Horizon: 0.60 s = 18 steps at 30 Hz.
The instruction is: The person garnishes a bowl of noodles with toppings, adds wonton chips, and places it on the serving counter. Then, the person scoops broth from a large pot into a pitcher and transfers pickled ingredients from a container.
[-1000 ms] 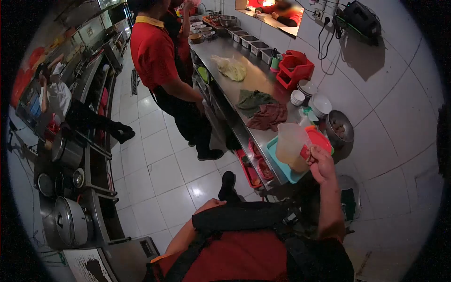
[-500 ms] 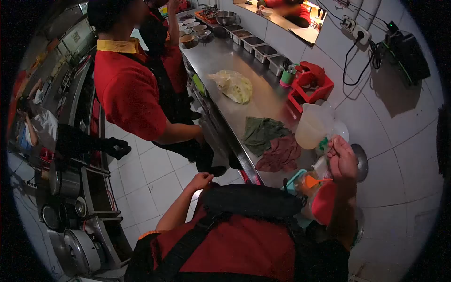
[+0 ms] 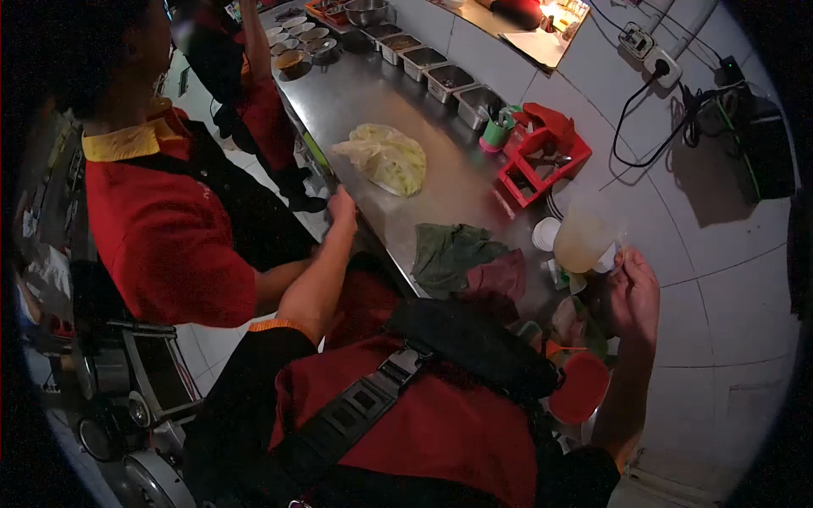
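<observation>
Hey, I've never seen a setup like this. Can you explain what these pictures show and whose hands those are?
There's no robot here, just a person working bare-handed. One camera, worn on the head, looks forward and down, so the arms reach out from the bottom. The right hand holds a cloudy see-through jug. The left hand is near the edge of the metal counter. On that counter lie a plastic bag, a green cloth and a dark red cloth; a red rack stands beyond. The red sleeve at left belongs to someone else.

Grn cloth [image 3: 451,256] touching maroon cloth [image 3: 498,275]; red rack [image 3: 552,125] nr pans [image 3: 439,93].
</observation>
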Available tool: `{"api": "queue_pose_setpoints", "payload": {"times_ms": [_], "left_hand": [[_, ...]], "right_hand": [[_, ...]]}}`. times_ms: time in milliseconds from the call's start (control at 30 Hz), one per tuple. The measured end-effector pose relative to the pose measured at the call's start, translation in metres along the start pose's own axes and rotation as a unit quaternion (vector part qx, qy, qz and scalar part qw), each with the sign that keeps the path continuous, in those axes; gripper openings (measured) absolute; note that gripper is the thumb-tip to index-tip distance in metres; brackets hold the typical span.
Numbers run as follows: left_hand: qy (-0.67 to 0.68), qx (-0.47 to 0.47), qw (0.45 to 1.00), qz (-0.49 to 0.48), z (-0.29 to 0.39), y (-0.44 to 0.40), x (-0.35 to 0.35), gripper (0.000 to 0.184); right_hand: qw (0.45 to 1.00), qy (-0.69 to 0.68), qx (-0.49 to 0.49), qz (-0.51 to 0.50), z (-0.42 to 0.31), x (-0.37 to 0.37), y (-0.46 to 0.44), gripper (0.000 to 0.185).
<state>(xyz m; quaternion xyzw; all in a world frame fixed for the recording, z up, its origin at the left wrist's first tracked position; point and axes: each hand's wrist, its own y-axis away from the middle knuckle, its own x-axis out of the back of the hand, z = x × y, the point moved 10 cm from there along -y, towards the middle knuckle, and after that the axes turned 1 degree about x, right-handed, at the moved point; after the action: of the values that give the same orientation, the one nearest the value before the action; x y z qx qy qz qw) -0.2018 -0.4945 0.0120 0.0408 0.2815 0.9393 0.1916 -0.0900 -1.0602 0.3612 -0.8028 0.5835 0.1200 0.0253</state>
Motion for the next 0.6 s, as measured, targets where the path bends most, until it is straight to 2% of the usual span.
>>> {"api": "queue_pose_setpoints", "payload": {"times_ms": [67,100,133,200,267,333,400,467,533,600], "left_hand": [[0.010,0.040,0.991,0.129,-0.019,-0.086,-0.001,0.052],[-0.083,-0.051,0.977,0.191,-0.038,-0.168,-0.001,0.053],[-0.184,-0.127,0.938,0.266,-0.050,-0.232,-0.002,0.054],[-0.320,-0.132,0.908,0.237,-0.035,-0.291,-0.001,0.056],[-0.213,-0.120,0.926,0.288,-0.011,-0.274,0.011,0.052],[-0.340,-0.063,0.878,0.330,0.081,-0.170,0.010,0.052],[-0.347,-0.156,0.845,0.375,0.088,-0.234,0.006,0.055],[-0.344,-0.130,0.866,0.340,0.099,-0.277,0.004,0.054],[-0.326,-0.063,0.907,0.258,0.086,-0.327,0.003,0.054],[-0.297,-0.083,0.881,0.360,0.113,-0.317,0.011,0.051]], "right_hand": [[1.000,0.017,0.016,0.007,-0.011,-0.008,-0.022,0.011],[1.000,0.013,0.005,0.021,-0.014,-0.016,-0.032,0.011],[0.999,0.008,-0.005,0.033,-0.017,-0.023,-0.045,0.011],[1.000,0.017,0.011,0.022,-0.027,-0.045,-0.078,0.011],[0.999,0.020,0.021,0.033,-0.029,-0.066,-0.112,0.013],[0.998,0.008,0.030,0.055,-0.033,-0.081,-0.152,0.013],[0.999,0.006,0.014,0.042,-0.035,-0.108,-0.196,0.017],[0.999,-0.008,0.013,0.036,-0.035,-0.130,-0.247,0.018],[0.999,-0.016,0.003,0.032,-0.038,-0.154,-0.296,0.019],[0.999,-0.012,0.004,0.034,-0.044,-0.183,-0.346,0.020]]}}
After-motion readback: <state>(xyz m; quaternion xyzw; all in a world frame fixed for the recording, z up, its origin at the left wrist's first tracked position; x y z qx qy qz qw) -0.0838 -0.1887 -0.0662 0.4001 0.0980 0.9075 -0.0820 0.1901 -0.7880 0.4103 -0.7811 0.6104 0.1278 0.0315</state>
